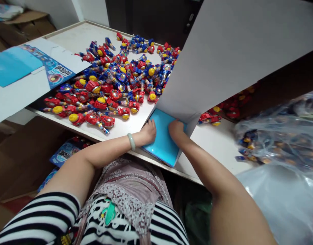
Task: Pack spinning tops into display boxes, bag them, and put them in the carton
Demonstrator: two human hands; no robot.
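Note:
A cardboard box (163, 137) with a glossy blue bottom panel lies at the table's front edge, and its tall white panel (210, 51) stands up behind. My left hand (148, 132), with a pale bangle on the wrist, is closed at the left edge of the blue part, fingers curled over it. At the right side, my right hand (176, 130) is bent into the corner by the fold, closed against the box edge; its fingertips are mostly hidden. Left of the box is a large pile of red and blue toys (115, 81) with yellow knobs and clear tubes.
Flat printed box blanks (62, 73) overhang the table (136, 127) at left. A clear plastic bag (276, 136) of similar toys sits at right. More toys (210, 118) lie behind the white panel. Below left is an open carton (16, 156) by printed boxes (63, 153).

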